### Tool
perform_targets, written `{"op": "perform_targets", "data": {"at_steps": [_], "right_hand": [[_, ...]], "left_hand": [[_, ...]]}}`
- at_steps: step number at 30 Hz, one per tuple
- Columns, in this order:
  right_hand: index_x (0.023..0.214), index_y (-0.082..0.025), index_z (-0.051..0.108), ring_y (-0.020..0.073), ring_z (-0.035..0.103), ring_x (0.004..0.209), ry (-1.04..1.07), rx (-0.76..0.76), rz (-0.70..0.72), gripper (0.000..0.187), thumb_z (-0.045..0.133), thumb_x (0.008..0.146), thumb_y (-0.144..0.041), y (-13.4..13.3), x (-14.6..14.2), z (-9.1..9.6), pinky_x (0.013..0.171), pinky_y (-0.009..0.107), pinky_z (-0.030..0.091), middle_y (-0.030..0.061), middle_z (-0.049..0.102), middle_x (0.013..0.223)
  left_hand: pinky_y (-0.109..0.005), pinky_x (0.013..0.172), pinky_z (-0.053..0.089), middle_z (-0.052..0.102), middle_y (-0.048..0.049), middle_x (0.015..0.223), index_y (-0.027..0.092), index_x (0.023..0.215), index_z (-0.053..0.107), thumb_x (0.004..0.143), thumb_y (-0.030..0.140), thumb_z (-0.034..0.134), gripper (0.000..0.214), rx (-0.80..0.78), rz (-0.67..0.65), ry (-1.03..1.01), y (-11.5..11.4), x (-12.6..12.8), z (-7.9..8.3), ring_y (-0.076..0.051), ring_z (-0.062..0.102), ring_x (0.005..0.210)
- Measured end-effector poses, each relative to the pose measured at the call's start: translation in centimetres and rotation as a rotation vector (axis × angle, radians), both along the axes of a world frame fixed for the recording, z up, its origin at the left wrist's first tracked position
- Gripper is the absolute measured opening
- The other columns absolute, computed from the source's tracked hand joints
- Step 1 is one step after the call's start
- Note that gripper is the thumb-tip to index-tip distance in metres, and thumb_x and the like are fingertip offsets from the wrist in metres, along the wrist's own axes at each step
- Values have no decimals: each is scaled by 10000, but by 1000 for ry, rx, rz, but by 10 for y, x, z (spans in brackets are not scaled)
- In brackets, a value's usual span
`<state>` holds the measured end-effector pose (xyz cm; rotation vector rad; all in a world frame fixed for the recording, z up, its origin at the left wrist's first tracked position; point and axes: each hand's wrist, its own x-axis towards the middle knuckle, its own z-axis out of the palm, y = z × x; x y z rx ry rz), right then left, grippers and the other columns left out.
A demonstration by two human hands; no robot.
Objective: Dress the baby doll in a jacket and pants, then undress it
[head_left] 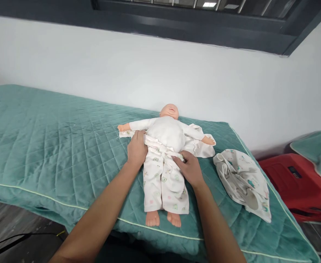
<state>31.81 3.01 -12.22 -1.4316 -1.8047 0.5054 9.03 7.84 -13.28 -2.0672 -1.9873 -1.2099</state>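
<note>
A baby doll [169, 131] with a white cloth body lies on its back, arms spread and feet toward me. White printed pants [164, 182] cover its legs up to the belly. My left hand [137, 148] is closed on the waistband at the doll's left-of-picture hip; its fingertips are partly hidden by the cloth. On the other side my right hand [189, 166] pinches the waistband between thumb and fingers. Beneath the doll's arms and back a white printed garment [201, 148] is spread out, mostly hidden by the body.
Green quilted bedding [67, 146] covers the surface under the doll. To the right lies a crumpled white printed cloth [244, 182]. Beyond the right edge stands a red plastic chair or stool [292, 179]. A white wall [95, 65] rises behind, below a dark window frame [177, 23].
</note>
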Motion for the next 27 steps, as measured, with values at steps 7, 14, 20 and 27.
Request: {"op": "perform_targets", "data": {"at_steps": [7, 14, 20, 27], "right_hand": [[659, -222, 526, 168, 498, 669, -23, 7, -51, 369, 622, 865, -512, 3, 0, -3, 642, 288, 377, -20, 548, 638], [667, -227, 531, 166, 455, 641, -52, 13, -121, 308, 611, 826, -479, 4, -2, -5, 624, 286, 353, -22, 522, 613], [659, -230, 484, 160, 423, 612, -70, 25, -158, 334, 579, 834, -499, 5, -4, -7, 614, 289, 329, -27, 497, 588], [655, -241, 410, 161, 387, 592, -93, 47, -213, 356, 527, 871, -499, 8, -7, -10, 592, 293, 288, -24, 485, 571]], "left_hand": [[-358, 740, 532, 645, -95, 1077, 219, 1088, 551, 709, -5, 473, 447, 31, 6, 49, -24, -2, -2, -271, 657, 978], [-364, 831, 536, 630, -58, 981, 230, 1023, 530, 651, -60, 420, 484, 114, -120, -69, -65, -2, -13, -240, 634, 947], [-365, 838, 539, 645, -74, 1043, 214, 1065, 529, 665, -48, 426, 489, 19, -173, -124, -63, -1, -12, -236, 645, 970], [-361, 858, 533, 693, -76, 1063, 212, 1101, 544, 687, -50, 433, 502, -44, -172, -169, -44, 6, -6, -242, 660, 1008]]}}
